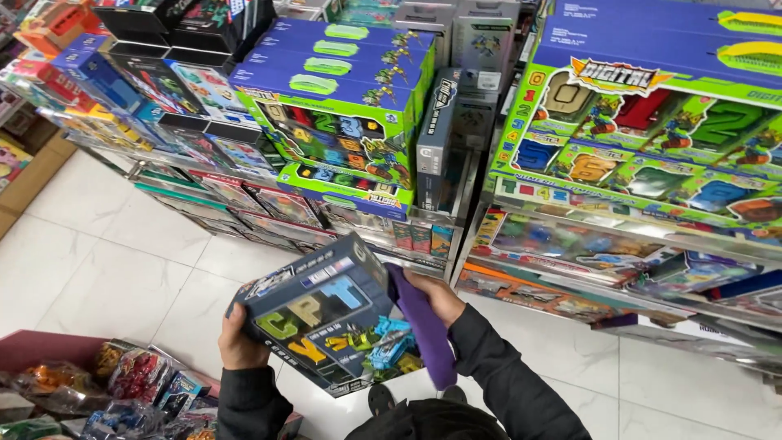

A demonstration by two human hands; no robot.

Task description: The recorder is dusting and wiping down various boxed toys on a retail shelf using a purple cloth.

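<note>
2 hands, white tiled floor

White tiled floor, stocked toy shelves

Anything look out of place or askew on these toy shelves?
Nothing looks damaged or spilled. The dark blue toy box is tilted only because the left hand and right hand, with a purple cloth, hold it.
</note>
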